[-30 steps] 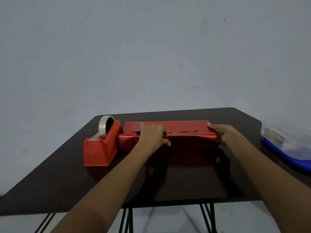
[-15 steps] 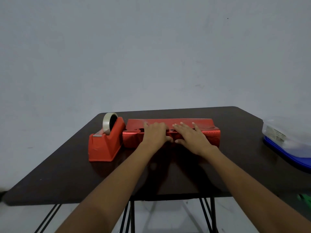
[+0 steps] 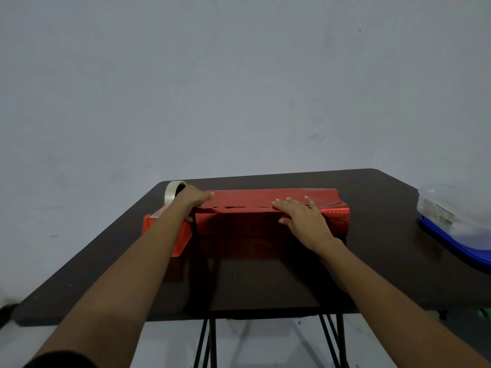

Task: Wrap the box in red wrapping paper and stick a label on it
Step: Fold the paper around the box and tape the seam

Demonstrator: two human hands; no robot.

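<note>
A long box wrapped in shiny red paper [image 3: 239,225] lies across the far middle of the dark table [image 3: 265,282]. The paper's jagged overlapping edge [image 3: 239,207] runs along the top. My right hand [image 3: 303,220] lies flat on the top right part of the box, fingers straight, pressing the paper down. My left hand [image 3: 192,197] is at the box's left end, right beside the tape roll [image 3: 170,193]. Its thumb tip touches the paper, and its fingers are hidden behind the back of the hand. No label is in view.
The red tape dispenser [image 3: 182,243] stands against the box's left end, partly under my left forearm. A clear plastic container [image 3: 446,208] on a blue lid [image 3: 451,244] sits at the table's right edge. A plain wall rises behind the table.
My left hand slid left from the middle of the box to its left end by the tape roll. My right hand shifted right along the top and stays flat.
</note>
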